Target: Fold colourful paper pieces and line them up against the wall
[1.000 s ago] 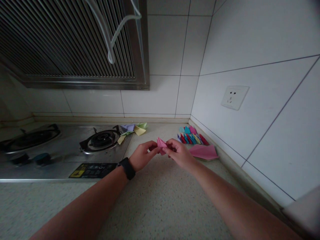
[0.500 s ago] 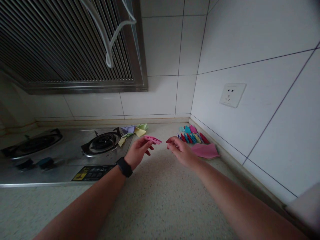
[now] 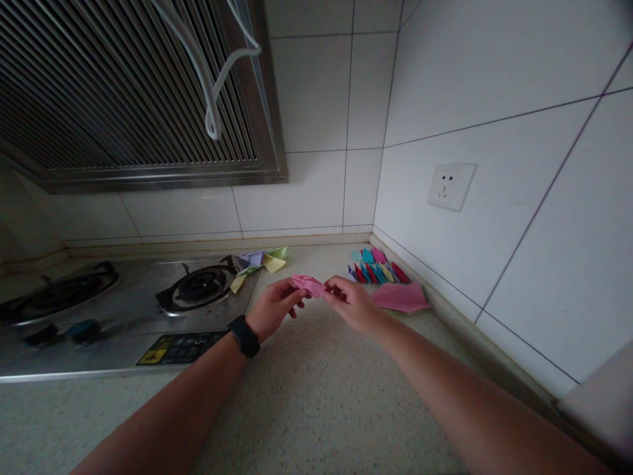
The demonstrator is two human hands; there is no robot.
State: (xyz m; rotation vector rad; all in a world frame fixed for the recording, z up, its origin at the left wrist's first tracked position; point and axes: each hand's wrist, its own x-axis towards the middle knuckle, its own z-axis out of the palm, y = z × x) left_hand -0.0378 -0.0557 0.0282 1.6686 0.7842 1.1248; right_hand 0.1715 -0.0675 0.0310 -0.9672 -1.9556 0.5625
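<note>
Speckled counter (image 3: 316, 396), pink folded paper (image 3: 309, 285) between left hand (image 3: 273, 307) and right hand (image 3: 352, 303).

Home kitchen. Two-burner gas hob (image 3: 123, 303) set into speckled stone bench (image 3: 306, 396), steel top, knobs along front edge, warning sticker (image 3: 180, 339) beside them. Slatted steel range hood (image 3: 128, 92) above hob, pale hose (image 3: 212, 72) looped across it. White glazed wall tiles (image 3: 316, 99) on both walls meeting at bench's far right corner. Wall socket (image 3: 451, 187) on right wall over bench. Coloured folded paper pieces (image 3: 376, 272) lie along bench's right edge near corner, more (image 3: 260, 260) at hob's far right corner.
</note>
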